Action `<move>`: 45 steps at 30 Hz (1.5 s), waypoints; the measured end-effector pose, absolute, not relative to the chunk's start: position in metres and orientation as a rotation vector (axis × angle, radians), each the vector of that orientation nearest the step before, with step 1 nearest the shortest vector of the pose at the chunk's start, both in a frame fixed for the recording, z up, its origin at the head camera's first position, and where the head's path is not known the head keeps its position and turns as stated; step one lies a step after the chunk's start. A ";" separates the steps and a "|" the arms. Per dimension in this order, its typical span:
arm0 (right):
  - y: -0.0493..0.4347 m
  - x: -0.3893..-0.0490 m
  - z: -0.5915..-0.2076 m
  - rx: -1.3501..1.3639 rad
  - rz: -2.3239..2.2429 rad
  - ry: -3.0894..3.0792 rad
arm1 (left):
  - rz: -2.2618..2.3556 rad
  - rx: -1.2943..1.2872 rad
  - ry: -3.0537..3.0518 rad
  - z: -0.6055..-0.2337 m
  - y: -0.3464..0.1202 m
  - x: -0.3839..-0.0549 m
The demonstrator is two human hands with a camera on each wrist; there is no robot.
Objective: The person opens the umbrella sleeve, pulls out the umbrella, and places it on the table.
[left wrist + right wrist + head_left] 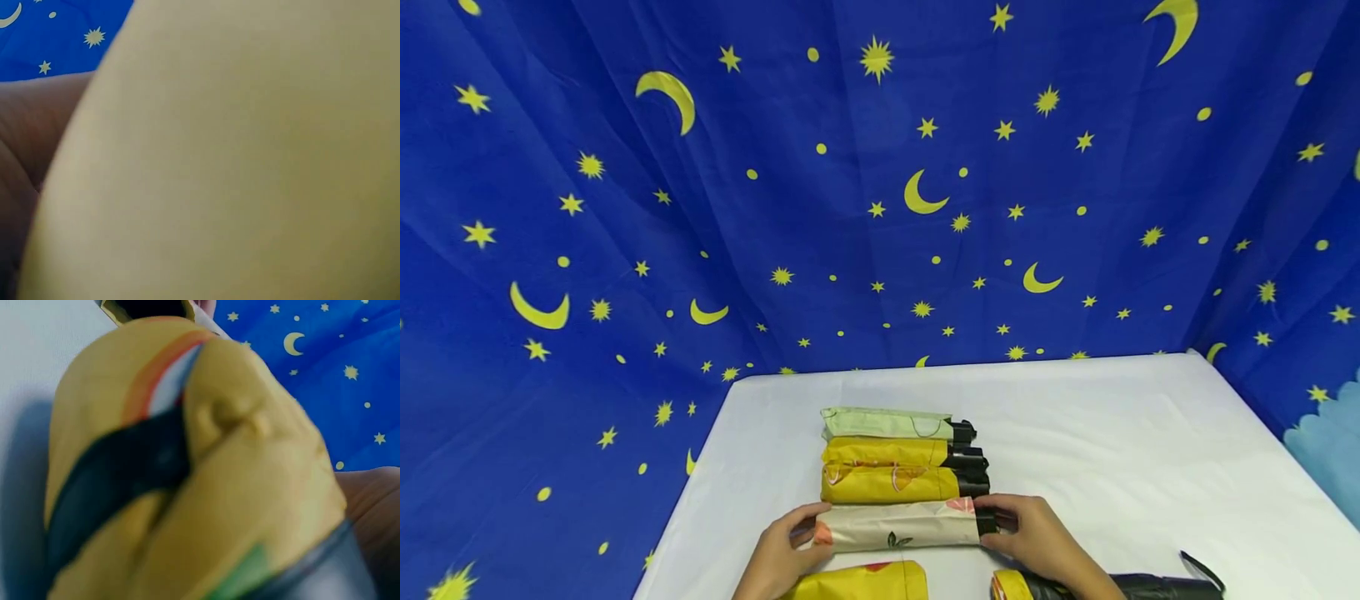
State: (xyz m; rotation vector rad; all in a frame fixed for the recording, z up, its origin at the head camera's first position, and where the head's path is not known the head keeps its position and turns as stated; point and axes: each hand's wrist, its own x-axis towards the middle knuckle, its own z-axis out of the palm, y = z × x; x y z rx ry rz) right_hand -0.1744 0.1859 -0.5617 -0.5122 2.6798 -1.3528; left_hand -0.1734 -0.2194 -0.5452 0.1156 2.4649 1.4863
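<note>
In the head view, a cream folded umbrella (917, 527) in a printed sleeve lies crosswise on the white table. My left hand (781, 552) grips its left end, and my right hand (1036, 533) holds the right end by the black handle (986, 521). Just beyond it lie two yellow folded umbrellas (891, 483), then a pale green one (883, 423), all with black ends to the right. In the left wrist view a blurred yellowish surface (219, 156) hides most of the left hand. A yellow and black bundle (262, 487) blocks most of the right wrist view.
Nearer me are a yellow sleeve (872, 582) beside the left hand and a black and yellow umbrella (1157, 587) with a strap, partly under the right forearm. Blue curtains (850, 208) with moons and stars surround the white table (1112, 433).
</note>
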 end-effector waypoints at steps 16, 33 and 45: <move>0.186 -0.176 -0.559 -0.595 -1.216 2.784 | 1.567 0.098 2.452 -0.547 -0.215 -0.175; 0.201 -0.163 -0.522 -0.472 -2.031 2.109 | 1.865 0.137 2.293 -0.517 -0.217 -0.170; 0.212 -0.149 -0.465 -0.710 -2.143 2.155 | 2.290 0.652 2.000 -0.484 -0.209 -0.159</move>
